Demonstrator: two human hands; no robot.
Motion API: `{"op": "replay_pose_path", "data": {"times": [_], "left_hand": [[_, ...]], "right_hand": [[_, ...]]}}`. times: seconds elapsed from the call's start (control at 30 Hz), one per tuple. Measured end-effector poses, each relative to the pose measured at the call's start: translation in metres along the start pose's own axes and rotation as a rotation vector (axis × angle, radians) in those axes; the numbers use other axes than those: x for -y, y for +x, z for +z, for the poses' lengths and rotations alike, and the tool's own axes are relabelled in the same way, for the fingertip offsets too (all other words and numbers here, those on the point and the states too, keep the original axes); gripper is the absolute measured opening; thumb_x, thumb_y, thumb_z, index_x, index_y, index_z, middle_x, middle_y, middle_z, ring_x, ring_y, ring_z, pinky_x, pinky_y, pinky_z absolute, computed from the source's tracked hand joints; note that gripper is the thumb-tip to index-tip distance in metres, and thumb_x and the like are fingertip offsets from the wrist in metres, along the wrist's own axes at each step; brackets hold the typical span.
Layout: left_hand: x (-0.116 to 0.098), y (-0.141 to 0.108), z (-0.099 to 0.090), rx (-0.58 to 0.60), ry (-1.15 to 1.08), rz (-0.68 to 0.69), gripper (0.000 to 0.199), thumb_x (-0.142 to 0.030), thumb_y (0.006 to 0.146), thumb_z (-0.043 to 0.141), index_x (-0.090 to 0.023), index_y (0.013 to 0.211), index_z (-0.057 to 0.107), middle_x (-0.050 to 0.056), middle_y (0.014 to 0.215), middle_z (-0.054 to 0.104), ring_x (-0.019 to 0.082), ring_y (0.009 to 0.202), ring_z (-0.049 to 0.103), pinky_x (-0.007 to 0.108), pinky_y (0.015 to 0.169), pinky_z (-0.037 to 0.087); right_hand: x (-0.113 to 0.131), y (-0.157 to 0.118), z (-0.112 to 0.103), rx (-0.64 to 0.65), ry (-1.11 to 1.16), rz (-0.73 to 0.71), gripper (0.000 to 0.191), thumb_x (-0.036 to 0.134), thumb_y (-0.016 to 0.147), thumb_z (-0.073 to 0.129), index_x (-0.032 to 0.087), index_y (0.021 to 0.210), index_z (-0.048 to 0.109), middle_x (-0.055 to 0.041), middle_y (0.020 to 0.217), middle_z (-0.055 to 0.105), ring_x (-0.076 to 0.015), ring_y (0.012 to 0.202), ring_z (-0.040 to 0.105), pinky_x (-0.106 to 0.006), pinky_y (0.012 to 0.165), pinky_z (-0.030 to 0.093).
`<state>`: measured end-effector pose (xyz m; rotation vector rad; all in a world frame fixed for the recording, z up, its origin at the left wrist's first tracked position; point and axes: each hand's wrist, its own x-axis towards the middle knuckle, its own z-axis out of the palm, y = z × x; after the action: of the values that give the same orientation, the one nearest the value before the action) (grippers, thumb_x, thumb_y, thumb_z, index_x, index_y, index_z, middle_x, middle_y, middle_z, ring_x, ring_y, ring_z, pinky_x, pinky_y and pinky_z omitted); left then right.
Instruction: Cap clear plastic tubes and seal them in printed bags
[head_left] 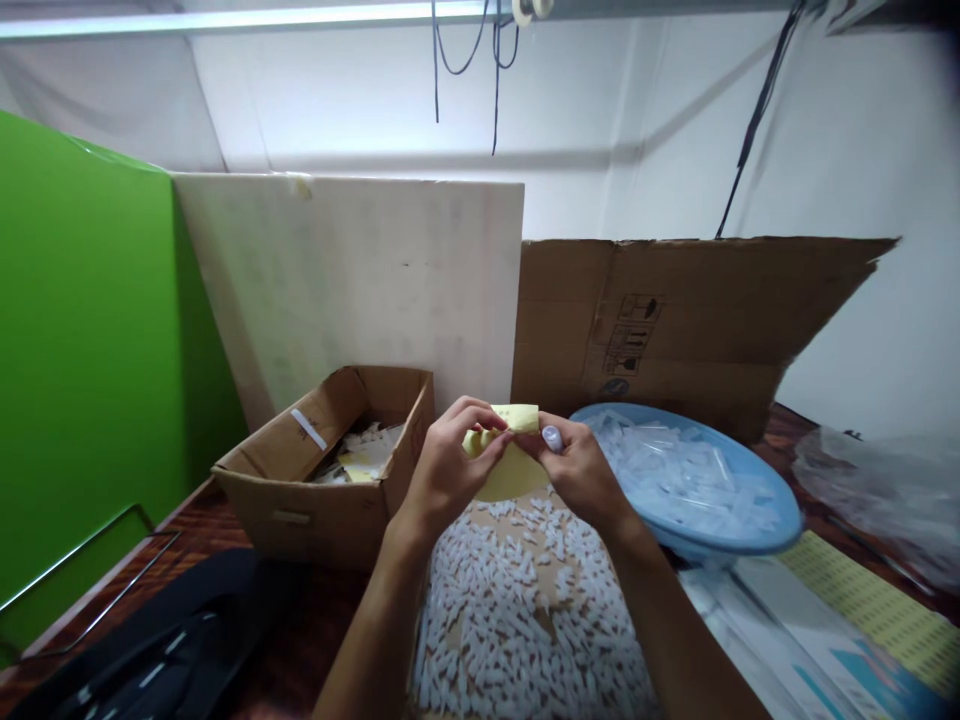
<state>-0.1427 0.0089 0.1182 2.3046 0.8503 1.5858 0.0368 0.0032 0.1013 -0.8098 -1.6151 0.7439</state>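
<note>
In front of me, a curled pale-yellow paper strip (517,416) with faint small marks is held between both hands. My left hand (450,455) is closed, thumb and fingertips pinching the strip. My right hand (581,465) is closed too, gripping the strip's right side and a small whitish plastic tube (553,438) whose rounded end sticks out. More of the yellow paper (514,478) hangs below the fingers. Under my hands, many small white plastic pieces (525,610) are spread over a brown cardboard surface. My right fingertips are partly hidden.
To the left stands an open cardboard box (307,520) with paper scraps. At right is a blue basin (780,520) of clear plastic pieces, beside a yellow printed sheet (877,600) and clear plastic bags (877,490). A black item (172,640) lies front left. White and cardboard panels (697,320) stand behind.
</note>
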Motion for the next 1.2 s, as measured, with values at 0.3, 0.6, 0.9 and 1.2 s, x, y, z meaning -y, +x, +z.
{"op": "replay_pose_path", "data": {"times": [0.3,0.6,0.9,1.2], "left_hand": [[-0.003,0.001,-0.002,0.024,-0.006,0.006,0.006,-0.012,0.090,0.069,-0.017,0.091,0.068,0.003,0.095,0.064,0.015,0.088,0.064,0.029,0.079,0.052],[0.002,0.001,-0.004,0.026,0.021,0.016,0.007,-0.012,0.089,0.070,-0.017,0.091,0.067,0.004,0.097,0.064,0.017,0.091,0.063,0.030,0.081,0.051],[-0.001,0.001,-0.010,0.080,-0.017,-0.002,0.006,-0.015,0.094,0.064,-0.019,0.090,0.067,0.004,0.101,0.062,0.016,0.095,0.062,0.031,0.086,0.050],[-0.013,0.000,-0.011,0.081,-0.225,-0.106,0.011,-0.026,0.097,0.063,-0.020,0.089,0.067,0.007,0.112,0.061,0.019,0.107,0.061,0.033,0.093,0.051]], "right_hand": [[-0.001,0.001,-0.001,-0.008,-0.038,-0.035,0.019,0.026,0.090,0.066,0.018,0.103,0.078,-0.0016,0.081,0.069,-0.0188,0.076,0.062,-0.028,0.068,0.048],[-0.006,0.001,0.000,0.000,-0.042,-0.009,0.020,0.032,0.091,0.067,0.018,0.101,0.077,-0.0014,0.078,0.067,-0.0193,0.075,0.062,-0.029,0.068,0.050],[-0.001,0.000,0.002,0.016,-0.036,-0.002,0.022,0.038,0.091,0.067,0.018,0.092,0.076,-0.0011,0.077,0.067,-0.0196,0.075,0.062,-0.028,0.067,0.048],[-0.002,0.001,0.008,-0.035,-0.179,-0.014,0.018,0.034,0.096,0.061,0.020,0.096,0.073,-0.0006,0.079,0.069,-0.0177,0.071,0.059,-0.025,0.061,0.041]]}}
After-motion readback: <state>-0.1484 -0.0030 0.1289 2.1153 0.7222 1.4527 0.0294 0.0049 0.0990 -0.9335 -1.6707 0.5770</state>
